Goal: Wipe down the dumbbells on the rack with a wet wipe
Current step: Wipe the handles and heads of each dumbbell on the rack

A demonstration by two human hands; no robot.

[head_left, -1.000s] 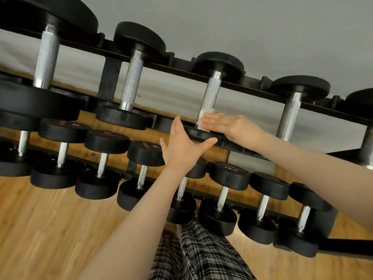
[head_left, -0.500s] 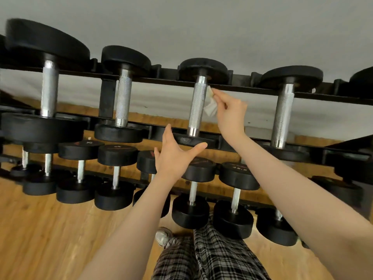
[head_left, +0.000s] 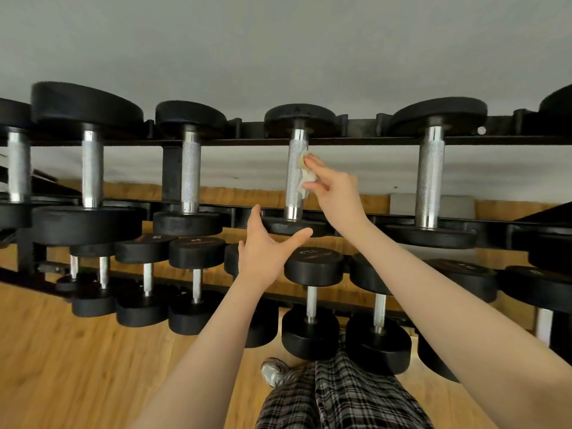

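Note:
A black rack (head_left: 356, 140) carries rows of black dumbbells with knurled steel handles. My right hand (head_left: 335, 188) pinches a crumpled white wet wipe (head_left: 306, 173) and presses it against the right side of the handle of the middle top-row dumbbell (head_left: 295, 174). My left hand (head_left: 267, 249) is spread under that dumbbell's near head (head_left: 291, 227), thumb and fingers touching its rim.
Neighbouring top-row dumbbells stand left (head_left: 190, 171) and right (head_left: 430, 178). Smaller dumbbells (head_left: 312, 292) fill the lower tier in front of my legs in plaid trousers (head_left: 340, 394). Wooden floor (head_left: 77, 366) lies to the left, a grey wall (head_left: 278, 51) behind the rack.
My right hand moved with the wipe from the handle's lower end up its right side. The left hand stays under the near head. My view tilted upward.

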